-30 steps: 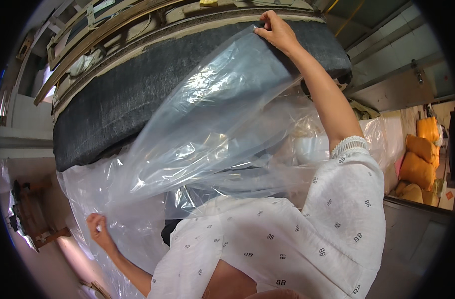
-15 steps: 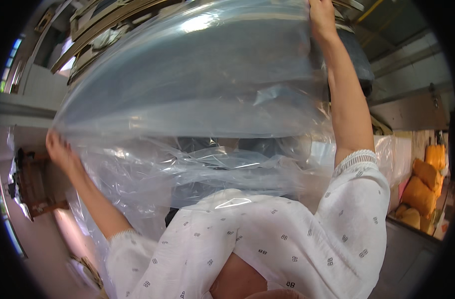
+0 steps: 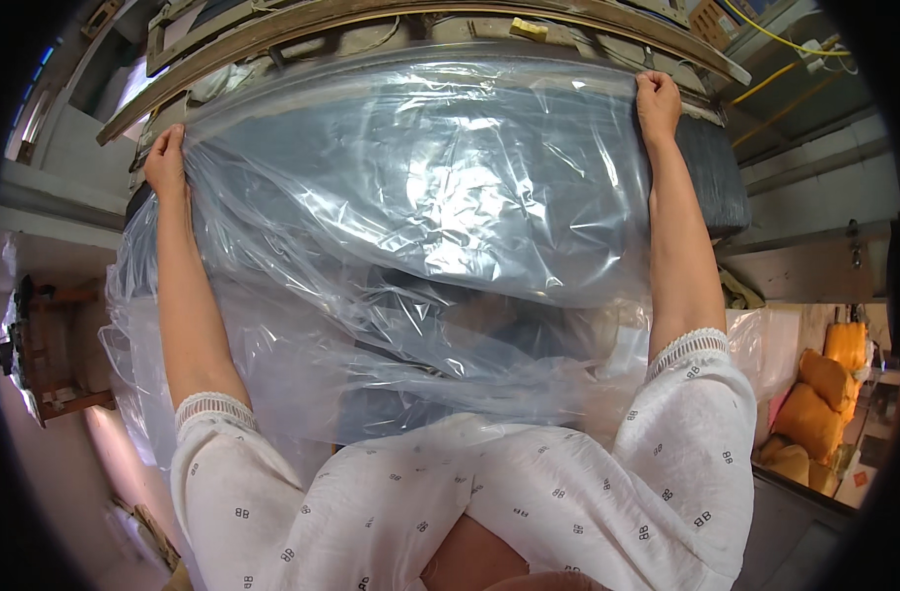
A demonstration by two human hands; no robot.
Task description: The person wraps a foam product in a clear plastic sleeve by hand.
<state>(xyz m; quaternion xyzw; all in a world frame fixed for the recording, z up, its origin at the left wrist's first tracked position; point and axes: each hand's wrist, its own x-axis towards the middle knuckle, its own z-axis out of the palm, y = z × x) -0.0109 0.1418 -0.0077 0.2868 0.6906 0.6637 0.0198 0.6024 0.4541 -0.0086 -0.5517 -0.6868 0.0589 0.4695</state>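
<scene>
A large clear plastic sheet stretches between my two hands and lies over a dark bluish surface. My left hand pinches its far left corner. At the far right, my right hand is closed on the sheet's other corner. The far edge runs fairly taut between them, close to a wooden bar. Nearer my body, the plastic hangs in loose, wrinkled folds, with shiny creases across the middle. What lies under the folds shows only dimly.
A long wooden bar crosses the far side, with a small yellow block on it. Dark wrapped material sticks out beyond my right hand. Orange-yellow bags are piled at the right. A brown shelf stands at the left.
The raised, billowing sheet has come down flatter over the dark surface. My left hand has moved away from me and to the right; my right hand is lower in view.
</scene>
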